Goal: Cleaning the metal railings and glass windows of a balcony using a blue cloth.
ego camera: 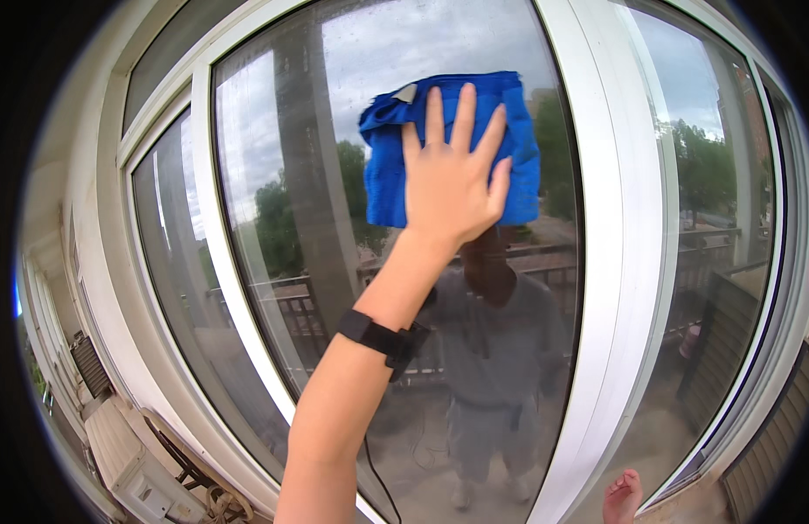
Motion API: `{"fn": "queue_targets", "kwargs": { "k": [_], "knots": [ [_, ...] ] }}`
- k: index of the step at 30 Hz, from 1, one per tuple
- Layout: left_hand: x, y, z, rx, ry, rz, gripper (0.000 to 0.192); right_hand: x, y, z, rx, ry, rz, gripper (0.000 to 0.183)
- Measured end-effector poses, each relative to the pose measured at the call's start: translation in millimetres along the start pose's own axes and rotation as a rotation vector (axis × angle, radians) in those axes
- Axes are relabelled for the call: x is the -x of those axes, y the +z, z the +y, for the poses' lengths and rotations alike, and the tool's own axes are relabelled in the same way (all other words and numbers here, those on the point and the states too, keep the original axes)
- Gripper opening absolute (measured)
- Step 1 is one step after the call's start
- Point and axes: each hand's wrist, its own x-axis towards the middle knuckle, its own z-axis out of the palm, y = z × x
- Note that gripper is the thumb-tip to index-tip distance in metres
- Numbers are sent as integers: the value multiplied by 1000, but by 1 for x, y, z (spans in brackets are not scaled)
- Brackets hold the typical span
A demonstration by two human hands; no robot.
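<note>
My left hand (pixel 452 170) lies flat with its fingers spread, holding a blue cloth (pixel 519 190) against the upper part of a glass pane (pixel 404 39). The cloth is creased and folded over along its top left, where a pale tag (pixel 405 93) sticks out. A black strap (pixel 378 337) circles my left forearm. Low at the right, partly cut off by the picture's edge, my right hand (pixel 622 496) is loosely curled, with nothing visible in it.
White frames (pixel 607 196) border the panes. Reflections of trees, a railing and a standing person show in the glass. Louvred panels (pixel 771 432) stand at the lower right. At the lower left are a white appliance casing (pixel 139 481) and a chair-like object (pixel 175 452).
</note>
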Motion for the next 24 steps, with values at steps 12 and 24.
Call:
{"fn": "queue_targets", "kwargs": {
  "k": [12,24],
  "knots": [
    [20,-7,33,199,43,-131,56,-40,-42,9,28,61,29,14],
    [160,-114,-182,-294,-170,-252,52,21,89,52,90,222,4,9]
  ]
}}
